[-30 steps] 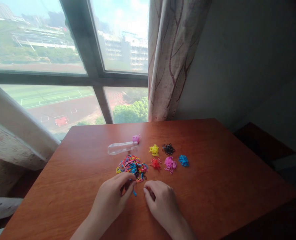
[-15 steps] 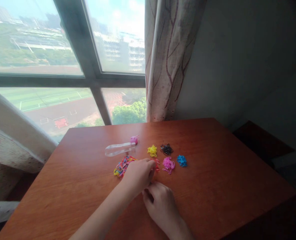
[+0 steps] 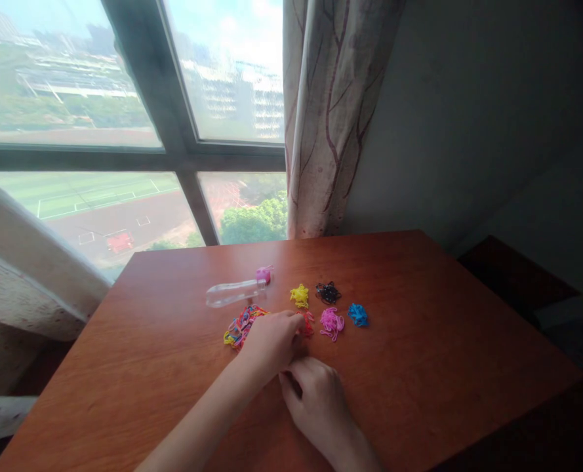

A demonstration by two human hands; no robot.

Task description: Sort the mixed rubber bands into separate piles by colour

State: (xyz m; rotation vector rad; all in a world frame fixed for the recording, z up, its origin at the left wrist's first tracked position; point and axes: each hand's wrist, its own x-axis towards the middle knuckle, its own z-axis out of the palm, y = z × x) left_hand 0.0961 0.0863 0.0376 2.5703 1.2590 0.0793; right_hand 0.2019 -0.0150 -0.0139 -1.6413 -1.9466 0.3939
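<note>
My left hand (image 3: 274, 337) reaches across the table with its fingers curled down beside the small red pile of rubber bands (image 3: 307, 324). Its wrist partly covers a mixed-colour pile of rubber bands (image 3: 242, 326). Just below and to the right, my right hand (image 3: 317, 395) is closed, thumb and fingers pinched together close to the left fingertips. Anything between the fingers of either hand is hidden. Beyond the hands lie separate small piles of bands: yellow (image 3: 300, 295), black (image 3: 328, 293), pink (image 3: 331, 324) and blue (image 3: 358, 315).
A clear plastic bottle (image 3: 232, 293) lies on its side behind the mixed pile, with a pink cap (image 3: 263, 275) at its right end. The brown wooden table (image 3: 443, 341) meets a window (image 3: 242, 203) and a patterned curtain (image 3: 325, 118) at the back.
Both hands keep nearly the same place, with only slight finger movement. The view has shifted very slightly; the piles and bottle lie as before.
</note>
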